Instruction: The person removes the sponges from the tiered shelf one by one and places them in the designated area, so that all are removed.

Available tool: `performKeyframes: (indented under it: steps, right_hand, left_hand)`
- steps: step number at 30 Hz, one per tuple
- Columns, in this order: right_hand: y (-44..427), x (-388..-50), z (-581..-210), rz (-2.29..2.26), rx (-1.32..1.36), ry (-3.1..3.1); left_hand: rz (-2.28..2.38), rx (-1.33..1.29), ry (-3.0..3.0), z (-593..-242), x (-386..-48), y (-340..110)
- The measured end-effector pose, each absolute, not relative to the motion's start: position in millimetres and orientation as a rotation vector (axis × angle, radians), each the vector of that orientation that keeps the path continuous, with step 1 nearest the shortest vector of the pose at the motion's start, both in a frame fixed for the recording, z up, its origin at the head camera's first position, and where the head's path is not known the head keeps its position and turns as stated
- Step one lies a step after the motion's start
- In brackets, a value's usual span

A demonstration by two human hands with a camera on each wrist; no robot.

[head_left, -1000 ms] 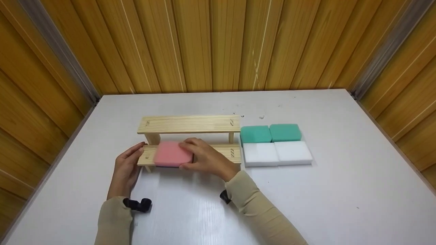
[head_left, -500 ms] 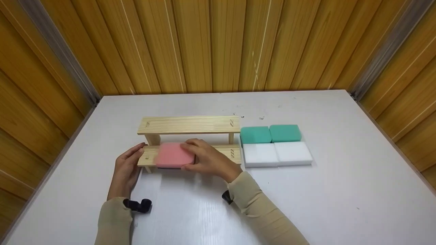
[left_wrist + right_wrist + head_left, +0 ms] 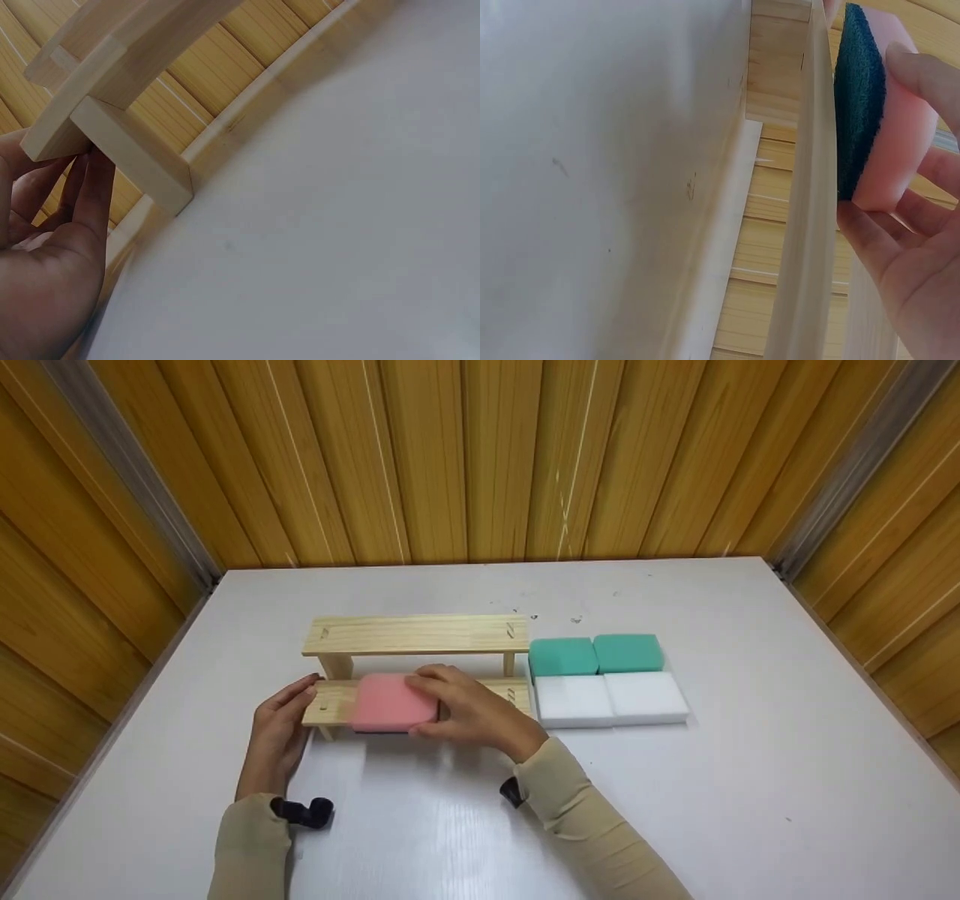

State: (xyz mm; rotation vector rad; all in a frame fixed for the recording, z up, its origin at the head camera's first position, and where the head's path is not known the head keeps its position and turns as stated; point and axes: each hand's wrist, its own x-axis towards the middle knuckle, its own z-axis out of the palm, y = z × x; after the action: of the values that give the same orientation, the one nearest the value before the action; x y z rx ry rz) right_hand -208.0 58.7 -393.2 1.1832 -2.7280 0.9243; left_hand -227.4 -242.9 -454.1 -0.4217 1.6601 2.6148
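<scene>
A two-tier wooden rack (image 3: 414,639) stands on the white table. My left hand (image 3: 276,727) holds the left end of its lower board; in the left wrist view, the fingers (image 3: 94,191) meet the board and its leg (image 3: 139,154). My right hand (image 3: 476,709) grips a pink sponge (image 3: 394,701) by its right side, over the lower board. The right wrist view shows the sponge's dark green scouring pad (image 3: 855,105) facing the board, with thumb and fingers around the pink foam. Whether the pad lies fully flat on the wood cannot be made out.
Right of the rack lie two green foam blocks (image 3: 628,652), with two white foam blocks (image 3: 646,697) in front of them. Wood-patterned panels (image 3: 499,457) wall the table (image 3: 720,802) at the back and sides.
My right hand has slid the pink sponge a little to the right along the lower board. My left hand stays at the rack's left end.
</scene>
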Motion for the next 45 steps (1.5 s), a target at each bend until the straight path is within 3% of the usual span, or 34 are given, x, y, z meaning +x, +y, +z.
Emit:
performKeyframes:
  steps: [45]
  right_hand:
    - [118, -199, -387, 0.847, 1.337, -2.61]
  left_hand:
    - [2.581, -0.412, 1.738, -455, -226, -244]
